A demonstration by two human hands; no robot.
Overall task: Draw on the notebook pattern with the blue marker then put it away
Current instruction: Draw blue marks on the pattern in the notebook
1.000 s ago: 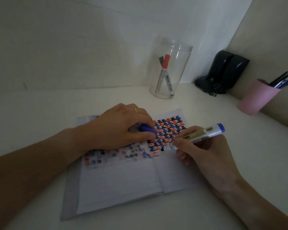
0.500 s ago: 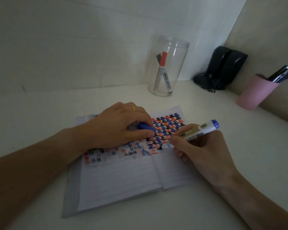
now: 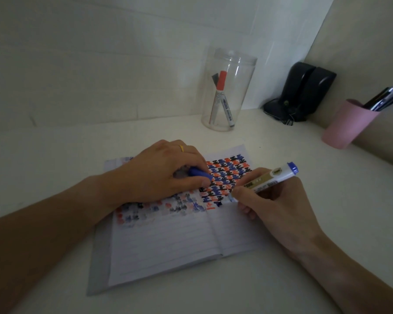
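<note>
Fingers [image 3: 244, 188] of the right hand [image 3: 279, 209] are clenched around the lower barrel of the blue marker [image 3: 267, 181], close to its tip, which rests on the right-hand page of the open notebook [image 3: 168, 241] at the bottom row of the coloured pattern [image 3: 225, 175]. The left hand [image 3: 159, 173] lies on the left page and pins it flat, its fingers closed around the marker's blue cap [image 3: 200, 174].

That marker looks light, stiff and smooth-sided, so it should take little force; a hold low on the barrel suits drawing, and a hold nearer the middle would likely serve better for recapping and carrying. The ink on the left page looks smeared or bled through, so I judge wet marks smudge easily under a resting palm. Thin, floppy pages will probably lift unless held.

The bench [image 3: 55, 155] is a plain pale surface set into a corner of pale walls, in dim light. The notebook lies near its middle toward the front edge. Toward the back edge stands a clear jar [image 3: 229, 64] holding a red-capped marker [image 3: 219, 91] and another pen; it seems the likely place to put the blue one. A black device [image 3: 304, 89] sits in the back right corner, and a pink cup [image 3: 345, 125] of pens stands along the right edge
</note>
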